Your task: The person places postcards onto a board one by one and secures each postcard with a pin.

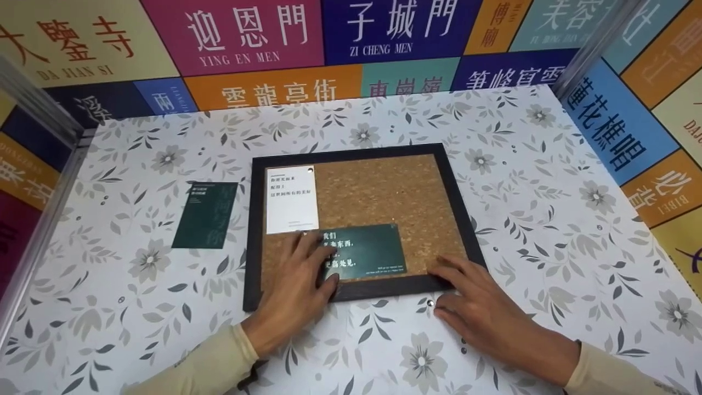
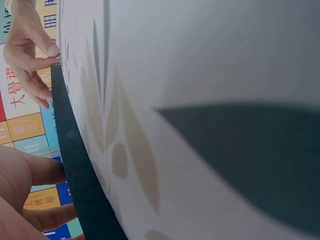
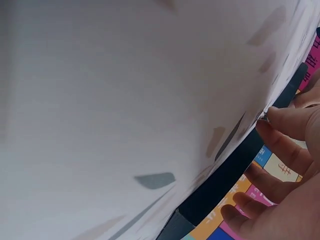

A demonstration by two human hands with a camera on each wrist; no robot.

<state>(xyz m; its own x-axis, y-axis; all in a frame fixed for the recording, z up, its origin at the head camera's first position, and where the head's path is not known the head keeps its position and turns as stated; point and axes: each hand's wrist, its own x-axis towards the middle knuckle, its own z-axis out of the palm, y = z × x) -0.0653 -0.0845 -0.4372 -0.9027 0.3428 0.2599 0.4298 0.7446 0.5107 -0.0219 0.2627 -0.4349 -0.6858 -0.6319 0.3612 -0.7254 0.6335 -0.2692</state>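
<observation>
A black-framed cork board (image 1: 378, 186) lies on the table. On its upper left is a white card (image 1: 292, 203) with a small round thumbtack (image 1: 310, 170) at its top right corner. Below it a dark green card (image 1: 373, 252) lies crosswise on the cork, its left end partly covered by my left hand (image 1: 299, 274). The spread fingers of that hand rest on the card and cork, thumb near the frame's lower edge. My right hand (image 1: 482, 302) is at the lower right of the frame, pinching a small shiny thumbtack (image 3: 264, 116) between thumb and index finger.
Left of the board another dark green card (image 1: 205, 216) lies flat on the floral-patterned table (image 1: 351, 356). Colourful panels with large characters (image 1: 252, 33) stand along the back and both sides of the table.
</observation>
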